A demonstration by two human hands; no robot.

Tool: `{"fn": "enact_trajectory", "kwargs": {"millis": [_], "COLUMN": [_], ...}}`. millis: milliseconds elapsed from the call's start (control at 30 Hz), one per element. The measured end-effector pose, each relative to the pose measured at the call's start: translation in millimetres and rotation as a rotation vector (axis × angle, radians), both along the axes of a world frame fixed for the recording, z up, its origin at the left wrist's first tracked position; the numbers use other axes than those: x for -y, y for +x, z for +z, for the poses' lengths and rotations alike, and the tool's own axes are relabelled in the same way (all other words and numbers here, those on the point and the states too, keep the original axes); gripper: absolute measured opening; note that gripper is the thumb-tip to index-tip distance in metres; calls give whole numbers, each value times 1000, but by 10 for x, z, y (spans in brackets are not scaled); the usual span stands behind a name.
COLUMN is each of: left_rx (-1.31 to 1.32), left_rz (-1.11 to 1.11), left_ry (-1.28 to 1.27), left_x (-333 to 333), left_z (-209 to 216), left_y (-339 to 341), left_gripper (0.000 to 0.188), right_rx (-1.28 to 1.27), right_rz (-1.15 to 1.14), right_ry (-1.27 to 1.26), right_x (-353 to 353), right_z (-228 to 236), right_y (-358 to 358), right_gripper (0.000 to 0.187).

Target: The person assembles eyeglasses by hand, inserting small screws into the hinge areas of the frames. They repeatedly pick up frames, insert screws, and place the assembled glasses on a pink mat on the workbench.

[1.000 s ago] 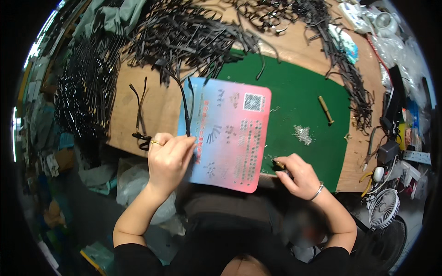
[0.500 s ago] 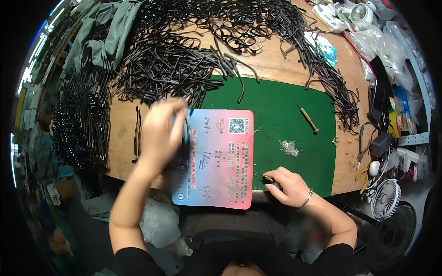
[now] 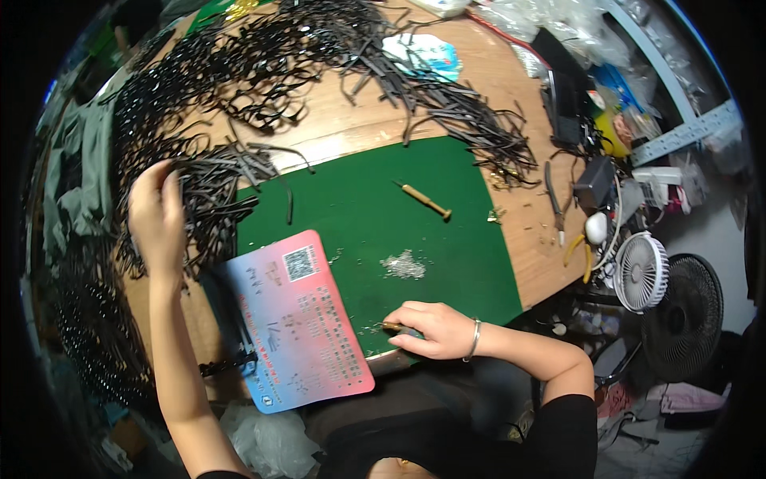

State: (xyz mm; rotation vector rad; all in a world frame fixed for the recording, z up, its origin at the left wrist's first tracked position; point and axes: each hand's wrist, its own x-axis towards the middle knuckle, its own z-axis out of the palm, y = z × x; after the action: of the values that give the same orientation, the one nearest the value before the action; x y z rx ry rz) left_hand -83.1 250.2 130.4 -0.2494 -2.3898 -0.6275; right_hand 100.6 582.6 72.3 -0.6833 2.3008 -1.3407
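My left hand (image 3: 158,215) is over the pile of black eyeglass temples (image 3: 227,172) at the left, thumb apart from the fingers, nothing visible in it; its fingertips are slightly blurred. At the front edge of the green mat (image 3: 351,215), my right hand (image 3: 435,327) is closed round a small dark tool with a brass-coloured end (image 3: 391,326), mostly hidden by the fingers. Between the hands lies a blue and pink printed pad (image 3: 291,319), askew. Several black temples (image 3: 227,315) lie along its left edge. Beyond my right hand is a heap of tiny clear or silvery parts (image 3: 404,265).
A brass screwdriver (image 3: 427,201) lies on the mat. Black eyeglass frames (image 3: 271,104) and more temples (image 3: 479,128) cover the back of the wooden table (image 3: 343,120). Pliers (image 3: 553,199), a white fan (image 3: 641,271) and a black fan (image 3: 686,319) are at the right.
The view has turned, so the table and pad appear rotated and shifted left. My left hand has moved from above the pad's left edge to the temple pile. My right hand keeps its grip.
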Motion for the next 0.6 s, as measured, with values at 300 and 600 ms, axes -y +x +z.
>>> {"fn": "enact_trajectory", "kwargs": {"millis": [300, 600], "left_rx": [811, 837], "left_rz": [-301, -384], "left_ry": [773, 817], "left_x": [-727, -1054], "left_z": [-44, -315], "left_y": [1859, 2108], "left_gripper": [22, 25], "right_rx": [-187, -191], "right_rz": [-644, -863], "right_ry": [578, 600], "right_x": [-1123, -1215], "right_z": [336, -56], "right_y": [-469, -536], "right_gripper": [23, 31]}}
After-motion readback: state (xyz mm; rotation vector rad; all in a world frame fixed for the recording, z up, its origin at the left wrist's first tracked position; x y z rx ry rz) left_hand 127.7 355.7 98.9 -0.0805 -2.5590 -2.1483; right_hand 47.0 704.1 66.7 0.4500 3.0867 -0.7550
